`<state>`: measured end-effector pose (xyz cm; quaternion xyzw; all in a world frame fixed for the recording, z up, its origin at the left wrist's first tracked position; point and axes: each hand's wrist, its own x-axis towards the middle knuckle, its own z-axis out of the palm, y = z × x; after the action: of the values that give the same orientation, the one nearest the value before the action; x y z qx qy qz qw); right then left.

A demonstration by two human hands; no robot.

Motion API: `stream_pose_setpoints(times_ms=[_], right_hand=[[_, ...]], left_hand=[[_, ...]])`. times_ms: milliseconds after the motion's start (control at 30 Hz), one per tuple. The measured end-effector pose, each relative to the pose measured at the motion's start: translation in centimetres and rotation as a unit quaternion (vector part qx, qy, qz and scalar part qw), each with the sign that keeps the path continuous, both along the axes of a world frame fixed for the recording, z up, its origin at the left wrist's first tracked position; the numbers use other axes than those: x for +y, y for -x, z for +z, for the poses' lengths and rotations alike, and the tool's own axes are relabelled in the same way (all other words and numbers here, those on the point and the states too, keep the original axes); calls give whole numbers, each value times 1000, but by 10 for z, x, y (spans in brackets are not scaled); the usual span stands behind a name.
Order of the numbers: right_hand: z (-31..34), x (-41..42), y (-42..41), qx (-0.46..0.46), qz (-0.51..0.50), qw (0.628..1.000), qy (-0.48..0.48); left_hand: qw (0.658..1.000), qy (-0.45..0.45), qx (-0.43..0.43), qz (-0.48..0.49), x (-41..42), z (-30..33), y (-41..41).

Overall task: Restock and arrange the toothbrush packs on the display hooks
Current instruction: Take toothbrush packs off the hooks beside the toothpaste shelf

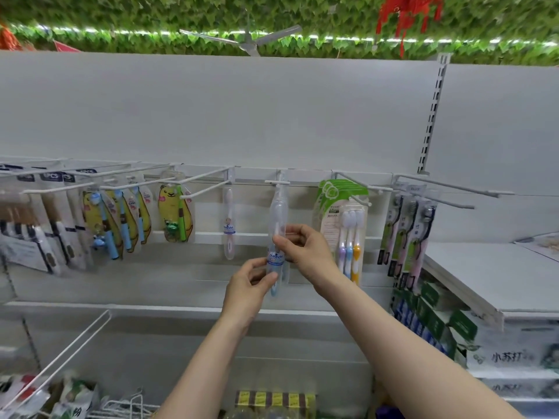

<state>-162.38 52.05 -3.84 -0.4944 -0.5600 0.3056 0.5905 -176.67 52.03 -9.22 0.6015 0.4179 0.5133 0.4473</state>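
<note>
A clear toothbrush pack (277,225) with a blue label hangs from the centre display hook (277,182). My left hand (251,282) pinches the pack's lower part near the label. My right hand (305,247) pinches its middle from the right. A second clear pack with a pink brush (229,225) hangs on the hook to the left. Yellow bear-shaped children's packs (174,216) hang further left. A green-topped three-brush pack (348,231) hangs to the right.
Dark-bristle brush packs (405,237) hang at the right, beside a white shelf (472,279) with boxed goods below. Several white hooks (447,189) stick out towards me. Black-and-white packs (36,231) fill the far left. A wire basket (121,409) sits low.
</note>
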Motion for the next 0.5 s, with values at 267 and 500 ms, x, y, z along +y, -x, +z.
stream_pose_setpoints(times_ms=[267,500], right_hand=[[1,-94,-13,-342,-79,930,109],[35,-220,-44,-597,-136,781,123]], left_hand=[[972,-29,231,36,-64,4,20],[854,-203,478,-27,-150,48,15]])
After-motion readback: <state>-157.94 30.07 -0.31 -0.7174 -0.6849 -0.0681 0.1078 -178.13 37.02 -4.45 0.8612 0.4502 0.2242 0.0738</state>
